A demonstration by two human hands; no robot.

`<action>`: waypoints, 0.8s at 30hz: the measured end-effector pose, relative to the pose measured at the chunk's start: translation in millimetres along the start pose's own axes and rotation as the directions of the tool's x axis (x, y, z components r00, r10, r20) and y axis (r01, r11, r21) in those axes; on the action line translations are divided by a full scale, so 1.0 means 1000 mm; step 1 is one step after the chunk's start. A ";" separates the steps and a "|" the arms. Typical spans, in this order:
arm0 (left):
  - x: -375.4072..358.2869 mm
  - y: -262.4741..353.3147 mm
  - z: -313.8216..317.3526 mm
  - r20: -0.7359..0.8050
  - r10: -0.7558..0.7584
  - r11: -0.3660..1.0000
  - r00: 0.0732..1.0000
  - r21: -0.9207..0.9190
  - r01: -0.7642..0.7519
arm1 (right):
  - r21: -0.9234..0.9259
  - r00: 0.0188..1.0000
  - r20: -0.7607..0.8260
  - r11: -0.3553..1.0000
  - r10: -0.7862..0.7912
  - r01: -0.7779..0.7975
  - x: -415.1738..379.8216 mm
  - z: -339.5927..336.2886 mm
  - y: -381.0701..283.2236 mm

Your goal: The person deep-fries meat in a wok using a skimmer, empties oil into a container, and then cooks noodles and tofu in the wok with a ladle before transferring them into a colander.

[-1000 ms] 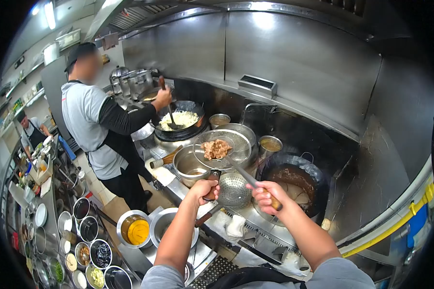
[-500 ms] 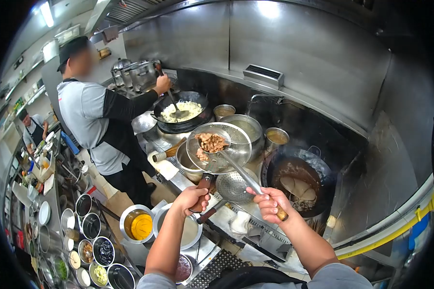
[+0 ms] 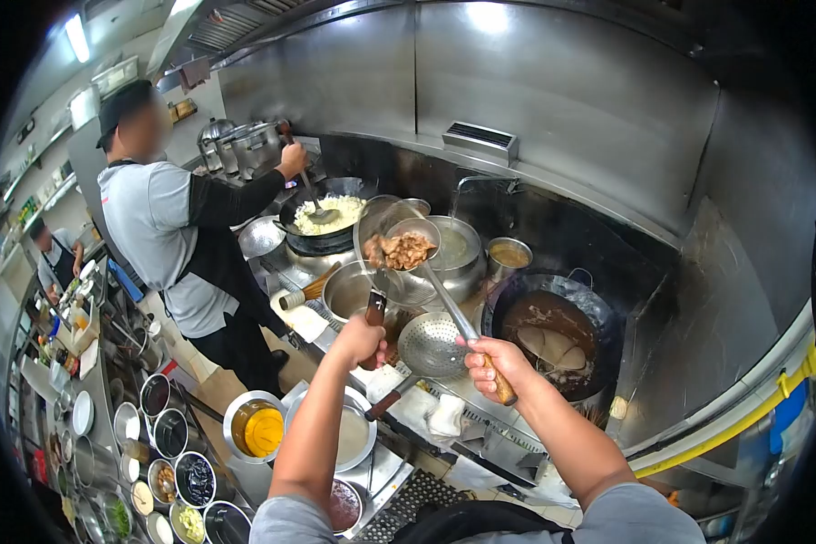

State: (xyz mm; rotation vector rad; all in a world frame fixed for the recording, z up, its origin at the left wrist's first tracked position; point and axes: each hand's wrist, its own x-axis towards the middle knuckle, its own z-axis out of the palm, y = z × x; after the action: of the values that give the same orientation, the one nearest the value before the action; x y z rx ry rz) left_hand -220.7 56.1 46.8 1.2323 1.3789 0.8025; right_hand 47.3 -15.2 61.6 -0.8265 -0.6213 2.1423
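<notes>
My left hand [image 3: 361, 344] is closed around the dark wooden handle of a strainer [image 3: 369, 232], which is tilted and partly blurred. My right hand [image 3: 499, 368] grips the wooden-ended handle of a ladle [image 3: 448, 301]. Pieces of browned meat [image 3: 406, 250] lie in the ladle's bowl, right up against the strainer. Both tools are above a steel pot [image 3: 343, 292]. Below and between my hands rests a perforated skimmer [image 3: 433, 346]. To the right, a wok [image 3: 598, 313] holds brown liquid with a ladle bowl [image 3: 553, 346] in it.
At the left, a co-worker [image 3: 159, 213] stirs pale food in another wok [image 3: 322, 243]. Steel pots [image 3: 510, 258] stand behind my tools. A bowl of yellow oil [image 3: 261, 430] and several ingredient tins [image 3: 195, 476] are at the lower left. Another person [image 3: 56, 258] works farther back.
The strainer has tipped from lying nearly level to a steep tilt. The ladle now carries the meat in its bowl, slightly higher. Both hands have shifted a little left and up.
</notes>
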 end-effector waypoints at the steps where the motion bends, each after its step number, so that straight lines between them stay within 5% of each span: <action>1: 0.006 0.006 -0.004 0.012 -0.016 0.996 1.000 0.093 0.015 | 0.108 0.999 -0.015 0.993 0.039 -0.038 -0.002 0.004 -0.003; 3: 0.015 0.023 -0.010 0.026 -0.121 0.986 0.992 0.117 0.117 | 0.122 0.993 0.094 0.989 0.072 -0.083 -0.003 0.004 -0.014; 5: 0.012 0.024 -0.018 0.060 -0.139 0.988 0.988 0.074 0.134 | 0.481 0.976 0.162 0.853 0.143 -0.204 -0.003 0.008 -0.021; 7: 0.017 0.015 -0.022 0.075 -0.153 0.986 0.985 0.079 0.147 | 0.447 0.971 0.218 0.874 0.098 -0.189 -0.002 0.005 -0.019; 11: -0.004 -0.026 -0.035 0.414 -0.233 0.710 0.880 -0.546 0.445 | 0.608 0.964 0.208 0.750 0.164 -0.259 -0.003 0.009 -0.013; 12: -0.007 -0.032 -0.035 0.418 -0.224 0.692 0.880 -0.568 0.446 | 0.615 0.967 0.202 0.749 0.153 -0.247 -0.003 0.010 -0.012; 21: 0.035 -0.118 -0.059 0.376 -0.103 0.633 0.921 -0.689 0.352 | 0.402 0.899 0.398 0.846 0.182 -0.349 -0.080 0.015 -0.018; 23: -0.008 -0.104 -0.058 0.222 -0.254 0.611 0.941 -0.718 0.334 | 0.343 0.858 0.470 0.852 0.209 -0.396 -0.104 0.014 -0.013; 24: -0.029 -0.116 -0.057 0.029 -0.219 0.756 0.975 -0.626 0.188 | 0.377 0.883 0.386 0.828 0.267 -0.416 -0.119 0.019 -0.011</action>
State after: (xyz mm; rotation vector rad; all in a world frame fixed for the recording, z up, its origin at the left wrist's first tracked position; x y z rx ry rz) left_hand -306.0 10.2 -42.9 0.5285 1.1131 1.0293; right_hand 100.2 -103.8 123.9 -0.3506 -0.1008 2.6423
